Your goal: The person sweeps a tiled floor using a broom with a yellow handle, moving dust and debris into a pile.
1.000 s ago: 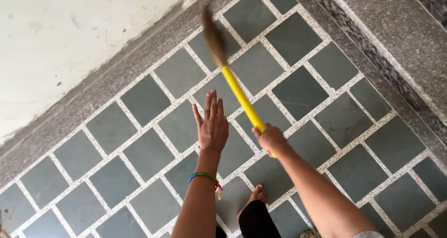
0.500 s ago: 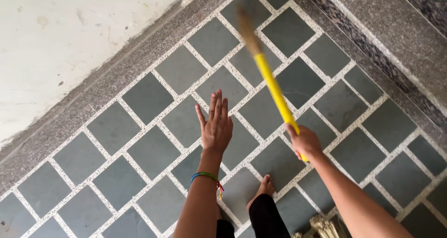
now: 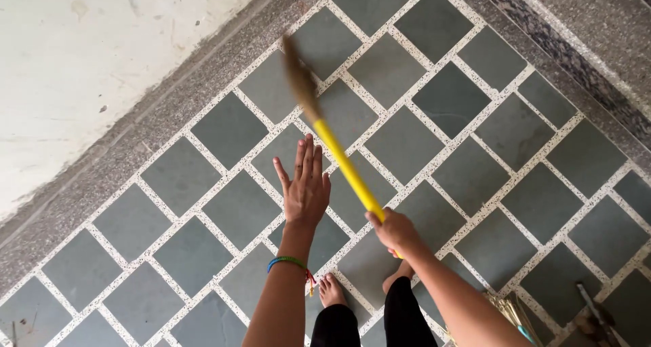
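We note the right hand [image 3: 393, 230] clenched round the yellow handle of the broom [image 3: 342, 167], its bristles angled toward the wall [image 3: 81, 62] over the tiled floor [image 3: 224, 130], the left hand [image 3: 305, 191] open, empty, apparently for balance.

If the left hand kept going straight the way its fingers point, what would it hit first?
Probably nothing close. The left hand is open, held flat above the tiled floor, fingers aimed up the frame. The broom crosses just right of that line. Beyond lie the speckled border and white wall; depth is unclear.
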